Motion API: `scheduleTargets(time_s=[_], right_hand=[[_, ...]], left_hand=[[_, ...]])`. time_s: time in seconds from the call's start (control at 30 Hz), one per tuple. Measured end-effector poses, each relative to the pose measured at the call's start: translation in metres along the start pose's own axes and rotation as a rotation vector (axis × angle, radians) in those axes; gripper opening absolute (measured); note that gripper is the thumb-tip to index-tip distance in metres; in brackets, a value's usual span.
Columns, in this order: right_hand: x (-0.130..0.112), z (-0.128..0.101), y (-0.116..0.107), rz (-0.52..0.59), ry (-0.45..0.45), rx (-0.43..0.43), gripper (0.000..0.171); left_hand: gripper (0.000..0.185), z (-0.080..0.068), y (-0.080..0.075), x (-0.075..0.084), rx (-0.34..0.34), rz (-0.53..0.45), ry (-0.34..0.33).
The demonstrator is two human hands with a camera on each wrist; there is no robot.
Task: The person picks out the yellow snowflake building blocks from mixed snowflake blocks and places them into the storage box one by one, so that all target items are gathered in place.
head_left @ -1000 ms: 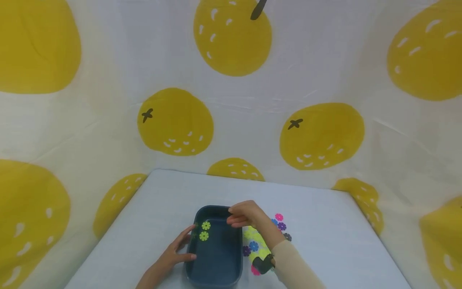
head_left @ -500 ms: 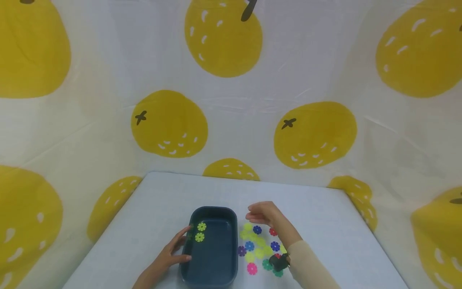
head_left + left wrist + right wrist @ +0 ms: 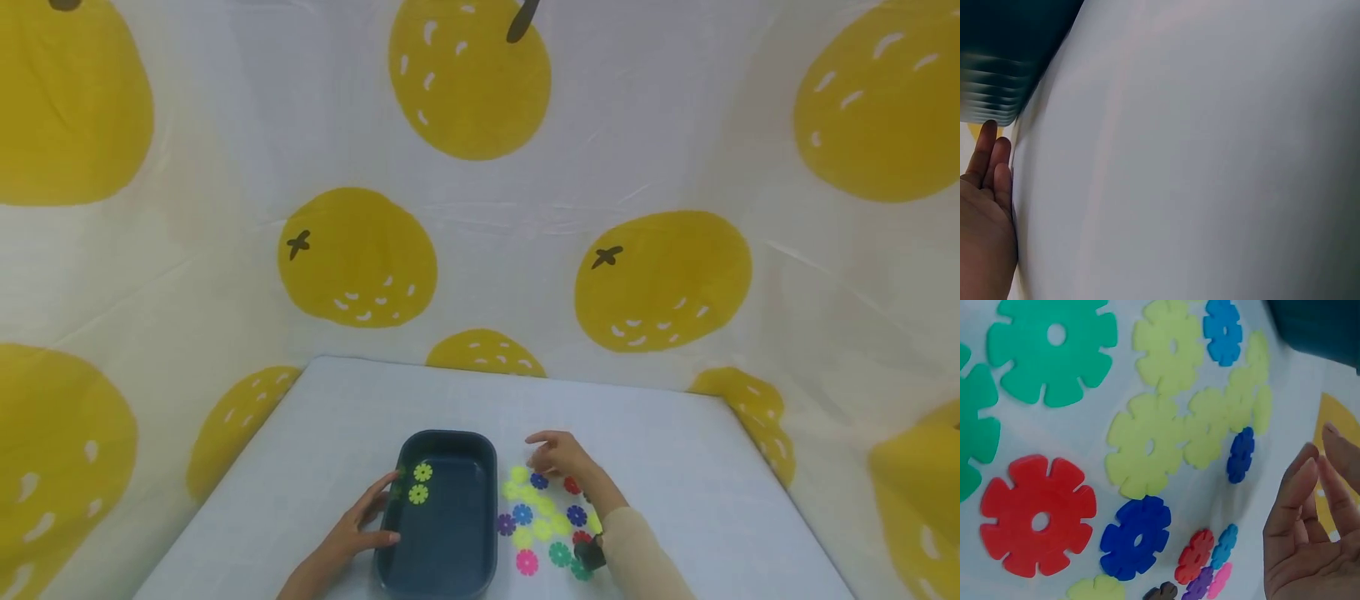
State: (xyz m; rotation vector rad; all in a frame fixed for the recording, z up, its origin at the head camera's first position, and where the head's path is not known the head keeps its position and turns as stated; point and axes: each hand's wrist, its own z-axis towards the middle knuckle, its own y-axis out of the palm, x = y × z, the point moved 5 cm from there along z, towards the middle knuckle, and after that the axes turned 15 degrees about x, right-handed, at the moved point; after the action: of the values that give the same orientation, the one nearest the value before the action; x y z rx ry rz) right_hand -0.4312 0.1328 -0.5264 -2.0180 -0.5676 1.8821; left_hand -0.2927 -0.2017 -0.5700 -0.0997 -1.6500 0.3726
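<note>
A dark blue rectangular tray [image 3: 438, 537] holds two yellow-green notched discs [image 3: 418, 494], lying one nearer than the other along its left side. My left hand [image 3: 358, 527] rests against the tray's left side, fingers extended and thumb apart at the rim. The left wrist view shows those fingers [image 3: 984, 150] reaching to the tray's ribbed wall. To the right, my right hand [image 3: 564, 457] hovers over the far end of a group of flat flower-shaped plastic discs. Its fingers [image 3: 1297, 487] bend loosely, and nothing shows between them and the thumb. A dark blue disc [image 3: 1240, 455] lies near that hand.
Right of the tray spread several yellow-green discs [image 3: 1144, 447] among others: a red disc [image 3: 1038, 515], a green disc [image 3: 1054, 344], a pink disc [image 3: 527, 562] and a purple disc [image 3: 506, 524]. The white table [image 3: 360, 400] meets a fruit-patterned cloth [image 3: 510, 275] behind.
My right hand has moved from the tray's right rim to the right, over the loose discs, then lowered a little with its fingers parting. The left hand stays at the tray.
</note>
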Motion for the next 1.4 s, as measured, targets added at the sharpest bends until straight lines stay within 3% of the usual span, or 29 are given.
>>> scheduleTargets(time_s=[0.17,0.47,0.73,1.0,1.4], right_hand=[[0.008,0.003,0.009,-0.207,-0.099,-0.034,0.04],[0.006,0.0,0.016,-0.289,-0.155,-0.055,0.042],[0.004,-0.001,0.015,-0.312,-0.162,-0.062,0.044],[0.007,0.001,0.016,-0.315,-0.146,-0.073,0.042],[0.011,0.004,0.017,-0.31,-0.132,-0.102,0.039]], left_hand=[[0.081,0.003,0.0,0.001,0.0,0.004,-0.012],[0.079,-0.002,0.002,0.001,-0.047,-0.027,-0.011],[0.076,-0.001,0.002,-0.004,-0.066,-0.035,0.015],[0.076,-0.003,0.003,-0.002,-0.052,-0.034,-0.03],[0.075,-0.003,0.003,-0.002,-0.051,-0.017,-0.029]])
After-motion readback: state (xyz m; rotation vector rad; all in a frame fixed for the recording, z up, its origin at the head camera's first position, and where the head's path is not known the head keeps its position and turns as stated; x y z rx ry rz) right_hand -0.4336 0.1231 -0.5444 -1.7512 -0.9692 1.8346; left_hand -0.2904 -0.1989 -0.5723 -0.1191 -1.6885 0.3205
